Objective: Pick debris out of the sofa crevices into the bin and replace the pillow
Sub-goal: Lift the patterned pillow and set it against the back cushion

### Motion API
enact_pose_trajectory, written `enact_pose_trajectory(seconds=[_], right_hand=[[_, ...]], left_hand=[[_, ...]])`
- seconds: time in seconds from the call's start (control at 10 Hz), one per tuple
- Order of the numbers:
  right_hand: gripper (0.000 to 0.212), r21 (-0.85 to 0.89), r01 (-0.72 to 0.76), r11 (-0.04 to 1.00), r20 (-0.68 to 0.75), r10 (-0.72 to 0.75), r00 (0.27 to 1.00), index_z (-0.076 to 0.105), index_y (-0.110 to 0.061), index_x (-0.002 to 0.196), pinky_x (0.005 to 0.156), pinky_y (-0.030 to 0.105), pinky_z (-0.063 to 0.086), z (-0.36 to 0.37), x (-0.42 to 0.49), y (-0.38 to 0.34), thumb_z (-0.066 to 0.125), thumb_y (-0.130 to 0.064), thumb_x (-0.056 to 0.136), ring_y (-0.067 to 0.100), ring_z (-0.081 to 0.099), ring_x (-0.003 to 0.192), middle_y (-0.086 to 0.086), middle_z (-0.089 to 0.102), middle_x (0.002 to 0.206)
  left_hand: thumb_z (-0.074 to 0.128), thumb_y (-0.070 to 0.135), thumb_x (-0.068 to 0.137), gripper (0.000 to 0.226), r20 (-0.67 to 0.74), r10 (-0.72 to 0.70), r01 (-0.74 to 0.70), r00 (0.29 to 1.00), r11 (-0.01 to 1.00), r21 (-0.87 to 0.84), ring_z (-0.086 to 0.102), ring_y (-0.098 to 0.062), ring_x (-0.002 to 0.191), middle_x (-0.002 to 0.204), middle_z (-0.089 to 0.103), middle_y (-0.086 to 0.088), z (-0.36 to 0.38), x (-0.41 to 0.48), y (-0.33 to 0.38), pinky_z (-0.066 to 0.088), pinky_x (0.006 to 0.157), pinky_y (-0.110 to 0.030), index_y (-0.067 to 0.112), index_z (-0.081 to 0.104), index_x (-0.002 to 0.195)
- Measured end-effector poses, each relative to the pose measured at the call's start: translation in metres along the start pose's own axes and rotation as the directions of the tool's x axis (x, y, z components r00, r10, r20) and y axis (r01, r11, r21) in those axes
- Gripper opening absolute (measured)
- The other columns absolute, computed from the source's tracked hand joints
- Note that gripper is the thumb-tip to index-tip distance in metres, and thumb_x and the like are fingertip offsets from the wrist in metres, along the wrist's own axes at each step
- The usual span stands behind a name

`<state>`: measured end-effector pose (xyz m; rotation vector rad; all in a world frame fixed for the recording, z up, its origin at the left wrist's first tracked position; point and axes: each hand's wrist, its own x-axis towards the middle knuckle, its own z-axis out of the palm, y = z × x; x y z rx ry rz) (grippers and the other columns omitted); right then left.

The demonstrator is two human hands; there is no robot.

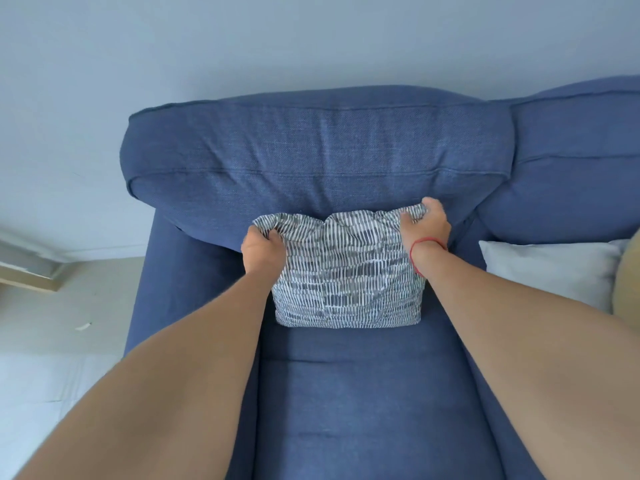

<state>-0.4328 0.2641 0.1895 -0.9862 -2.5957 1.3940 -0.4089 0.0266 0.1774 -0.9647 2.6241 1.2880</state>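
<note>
1. Now the patterned pillow (pixel 346 271) stands on the sofa (pixel 363 393) seat, its top edge leaning on the back cushion (pixel 311 150).
2. Left hand (pixel 261 249) is clamped on the top left corner, right hand (pixel 427 223) on the top right.
3. Its long axis runs side to side between them, both hands equally near; no bin or debris shows.

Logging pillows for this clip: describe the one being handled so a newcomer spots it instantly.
On the blue sofa, against its back cushion, stands the patterned pillow, gripped at its top corners by the left hand and right hand. Unlike the plain pale pillow beside it, it has grey-and-white dashes.
</note>
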Motion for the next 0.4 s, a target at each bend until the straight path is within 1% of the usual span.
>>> enact_pose_trajectory(seconds=[0.1, 0.2, 0.3, 0.4], right_hand=[[0.073, -0.066, -0.069, 0.995, 0.199, 0.081, 0.977, 0.015, -0.018, 0.152, 0.109, 0.039, 0.040, -0.001, 0.003, -0.003, 0.055, -0.019, 0.091, 0.027, 0.043, 0.134, 0.007, 0.031, 0.155], [0.064, -0.234, -0.069, 0.970, 0.177, 0.112, 0.978, 0.026, -0.013, 0.146, 0.106, 0.048, 0.042, -0.002, -0.005, -0.010, 0.053, -0.026, 0.089, 0.034, 0.046, 0.130, 0.012, 0.040, 0.148], [0.050, -0.337, 0.006, 0.942, 0.186, 0.060, 0.981, 0.042, -0.008, 0.130, 0.098, 0.048, 0.048, -0.003, -0.021, -0.024, 0.054, -0.029, 0.086, 0.035, 0.052, 0.120, 0.015, 0.044, 0.138], [0.049, -0.336, 0.122, 0.934, 0.291, -0.020, 0.957, 0.042, -0.008, 0.130, 0.101, 0.047, 0.046, -0.001, -0.047, -0.047, 0.055, -0.028, 0.088, 0.035, 0.046, 0.127, 0.017, 0.026, 0.152]], left_hand=[[0.039, 0.022, 0.100, 0.050, 0.087, -0.051, 0.056, 0.995, 0.997, -0.056, 0.054, -0.013, 0.083, 0.139, 0.048, -0.013, -0.002, -0.001, 0.004, 0.044, 0.072, -0.027, 0.013, 0.027, 0.147], [0.038, 0.027, 0.100, 0.058, 0.164, -0.030, 0.028, 0.986, 0.999, 0.016, 0.055, -0.019, 0.109, 0.150, 0.036, -0.012, -0.006, -0.015, 0.011, 0.039, 0.079, -0.026, 0.013, 0.016, 0.152], [0.040, 0.035, 0.099, 0.058, 0.198, 0.015, -0.040, 0.980, 0.992, 0.121, 0.044, -0.029, 0.131, 0.149, 0.038, -0.014, -0.020, -0.031, 0.016, 0.040, 0.094, -0.033, 0.007, 0.026, 0.148], [0.041, 0.043, 0.097, 0.060, 0.227, 0.082, -0.135, 0.971, 0.963, 0.232, 0.046, -0.028, 0.129, 0.143, 0.046, -0.013, -0.043, -0.050, 0.020, 0.045, 0.102, -0.041, 0.009, 0.034, 0.145]])
